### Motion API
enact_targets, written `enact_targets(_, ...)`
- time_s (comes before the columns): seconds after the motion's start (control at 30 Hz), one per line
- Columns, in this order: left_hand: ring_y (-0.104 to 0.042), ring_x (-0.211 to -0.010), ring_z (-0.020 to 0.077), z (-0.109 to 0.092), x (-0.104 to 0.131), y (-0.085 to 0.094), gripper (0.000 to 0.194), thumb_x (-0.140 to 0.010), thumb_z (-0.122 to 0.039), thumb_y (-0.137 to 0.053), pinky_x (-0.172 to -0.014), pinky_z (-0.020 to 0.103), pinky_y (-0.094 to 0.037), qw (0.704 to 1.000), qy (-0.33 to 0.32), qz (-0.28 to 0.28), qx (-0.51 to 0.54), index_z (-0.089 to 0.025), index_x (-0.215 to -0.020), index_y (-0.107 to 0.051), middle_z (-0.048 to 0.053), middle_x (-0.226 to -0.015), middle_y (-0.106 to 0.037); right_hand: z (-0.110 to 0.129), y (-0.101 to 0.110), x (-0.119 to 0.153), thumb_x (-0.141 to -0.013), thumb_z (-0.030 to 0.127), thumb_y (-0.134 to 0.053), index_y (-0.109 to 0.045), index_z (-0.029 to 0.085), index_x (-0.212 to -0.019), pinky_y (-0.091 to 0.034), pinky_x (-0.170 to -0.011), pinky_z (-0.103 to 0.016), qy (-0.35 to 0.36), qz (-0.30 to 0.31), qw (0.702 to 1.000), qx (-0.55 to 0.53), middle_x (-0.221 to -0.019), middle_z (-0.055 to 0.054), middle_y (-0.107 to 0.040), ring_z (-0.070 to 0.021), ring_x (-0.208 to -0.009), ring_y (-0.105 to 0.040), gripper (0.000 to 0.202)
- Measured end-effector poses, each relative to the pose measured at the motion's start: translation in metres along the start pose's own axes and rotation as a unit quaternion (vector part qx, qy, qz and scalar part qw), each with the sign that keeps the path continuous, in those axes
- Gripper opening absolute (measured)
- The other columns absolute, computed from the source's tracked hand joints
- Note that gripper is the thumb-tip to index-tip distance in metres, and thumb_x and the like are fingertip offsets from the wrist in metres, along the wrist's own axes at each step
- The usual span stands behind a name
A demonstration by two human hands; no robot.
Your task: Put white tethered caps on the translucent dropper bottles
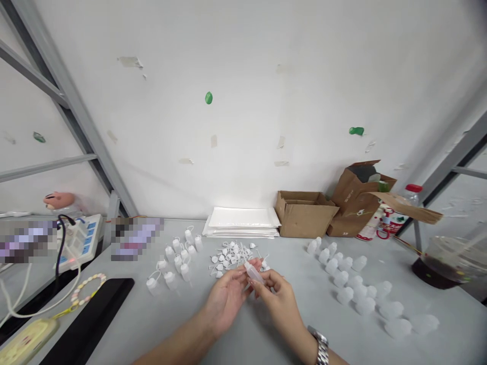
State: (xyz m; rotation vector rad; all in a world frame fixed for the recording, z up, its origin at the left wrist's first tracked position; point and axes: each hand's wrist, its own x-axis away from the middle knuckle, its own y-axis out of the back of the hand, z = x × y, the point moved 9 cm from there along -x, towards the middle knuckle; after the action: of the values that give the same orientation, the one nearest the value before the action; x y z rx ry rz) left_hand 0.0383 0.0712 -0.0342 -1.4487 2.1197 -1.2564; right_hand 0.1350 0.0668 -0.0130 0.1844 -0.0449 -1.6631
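A small translucent plastic squeeze bottle (254, 274) is held tilted, its narrow tip pointing up and to the left. My right hand (280, 294) pinches the bottle's body between thumb and fingers. Behind and beside its tip, my left hand (229, 296) is curled around the bottle, palm partly turned up; its fingertips are partly hidden. Just beyond the hands lies a pile of white caps with loop straps (230, 256). Several capped bottles (178, 262) stand to the left. On the right are several bottles without visible straps (355, 286), some apparently lying down.
Along the wall sit a stack of white sheets (243, 218), a cardboard box (306, 215) and a brown paper bag (353, 203). A plastic bowl of dark liquid (437, 263) stands far right. At left are a black pad (91, 319), a bead bracelet (89, 286) and a power strip (81, 243).
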Motion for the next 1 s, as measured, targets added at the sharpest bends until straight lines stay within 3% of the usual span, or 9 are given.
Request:
enact_targets(0.13,-0.039,-0.122,0.0213,0.000,-0.003,0.003,0.033,-0.076,-0.015,-0.039,-0.100,0.036,-0.026,1.000,0.002,-0.005,0.000,-0.012,-0.099,-0.062,0.008,-0.113,-0.061,-0.005,-0.017,-0.002,-0.067,0.045,-0.064,-0.056,0.016,-0.062,-0.035,-0.053,-0.024,-0.051,0.095,0.987,-0.121,-0.049,0.002,-0.054,-0.0117,-0.049,-0.047,0.031)
enact_targets(0.3,-0.042,-0.118,0.0221,0.000,-0.005,0.005,0.032,-0.078,-0.017,-0.039,-0.099,0.036,-0.027,1.000,-0.005,-0.009,-0.008,-0.012,-0.097,-0.064,0.008,-0.110,-0.063,-0.009,-0.020,-0.004,-0.073,0.042,-0.060,-0.053,0.015,-0.055,-0.024,-0.047,-0.022,-0.080,0.134,0.973,-0.168,-0.046,0.002,-0.053,-0.0076,-0.045,-0.033,0.033)
enact_targets(0.53,-0.048,-0.108,0.0216,-0.001,-0.005,-0.004,0.034,-0.079,-0.019,-0.039,-0.092,0.033,-0.033,1.000,-0.008,0.025,-0.013,-0.010,-0.100,-0.064,0.009,-0.110,-0.063,-0.007,-0.032,-0.002,-0.076,0.037,-0.058,-0.060,0.012,-0.060,-0.017,-0.046,-0.023,-0.094,0.208,0.933,-0.277,-0.050,0.000,-0.052,-0.0069,-0.046,-0.029,0.030)
enact_targets(0.7,-0.051,-0.104,0.0208,-0.001,-0.003,-0.004,0.033,-0.079,-0.019,-0.040,-0.088,0.032,-0.036,1.000,-0.005,0.022,-0.019,-0.011,-0.100,-0.064,0.009,-0.105,-0.064,-0.005,-0.038,0.001,-0.075,0.034,-0.060,-0.065,0.010,-0.069,-0.018,-0.047,-0.023,-0.105,0.243,0.903,-0.338,-0.053,-0.002,-0.054,-0.0078,-0.049,-0.035,0.026)
enact_targets(0.83,-0.047,-0.111,0.0214,0.002,-0.001,-0.005,0.032,-0.080,-0.022,-0.042,-0.092,0.033,-0.035,0.999,0.002,0.011,-0.039,-0.012,-0.101,-0.064,0.009,-0.106,-0.063,-0.002,-0.044,0.004,-0.073,0.035,-0.063,-0.067,0.008,-0.075,-0.020,-0.048,-0.022,-0.120,0.270,0.882,-0.366,-0.055,-0.003,-0.056,-0.0081,-0.049,-0.040,0.027)
enact_targets(1.0,-0.046,-0.114,0.0232,-0.004,0.002,-0.012,0.031,-0.080,-0.031,-0.047,-0.096,0.035,-0.033,0.995,-0.027,0.022,-0.093,-0.014,-0.101,-0.064,0.009,-0.111,-0.061,-0.002,-0.044,0.004,-0.073,0.036,-0.062,-0.065,0.012,-0.067,-0.022,-0.049,-0.023,-0.114,0.262,0.883,-0.372,-0.052,-0.002,-0.055,-0.0085,-0.050,-0.041,0.026)
